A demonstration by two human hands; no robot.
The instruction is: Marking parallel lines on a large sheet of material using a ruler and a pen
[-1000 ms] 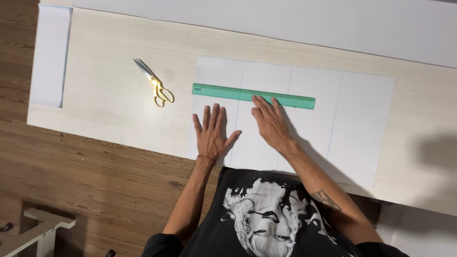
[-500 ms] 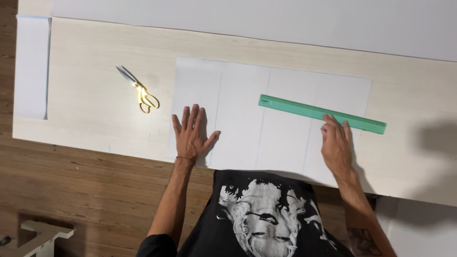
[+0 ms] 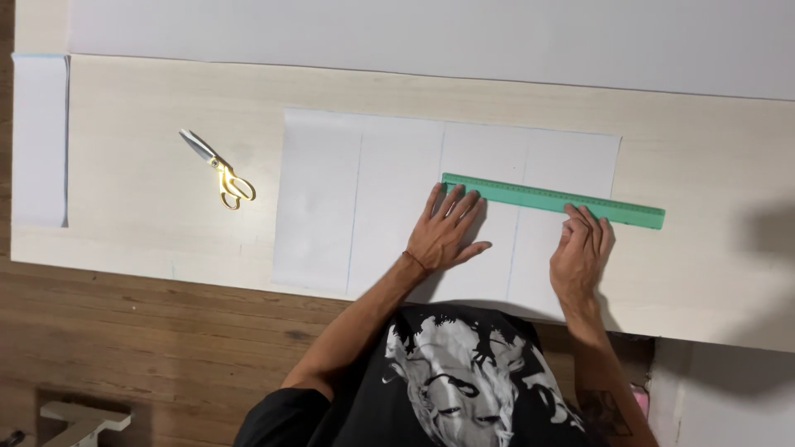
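One green ruler [image 3: 552, 200] is seen lying slightly tilted across the right half of one large white sheet [image 3: 319, 199], its right end reaching past the sheet's edge onto the pale wooden board [image 3: 149, 108]. The sheet is marked by three faint lines running from its far edge to its near edge, so that four strips are counted. Two hands are in view. The left hand [image 3: 443, 236] is laid flat on the sheet with the fingers spread, and the fingertips are set against the near edge of the ruler's left end. The right hand [image 3: 581, 252] is placed farther along, with the fingers held close together and slightly curled, their tips touching the near edge of the ruler toward its right end; nothing is pinched by either hand. One pair of scissors [image 3: 219, 170] with gold handles is lying shut on the board, to the left of the sheet and well apart from both hands. One narrow white strip [image 3: 37, 136] is lying at the far left edge of the board. A second, larger white surface [image 3: 431, 37] is seen along the far side. No containers are shown.
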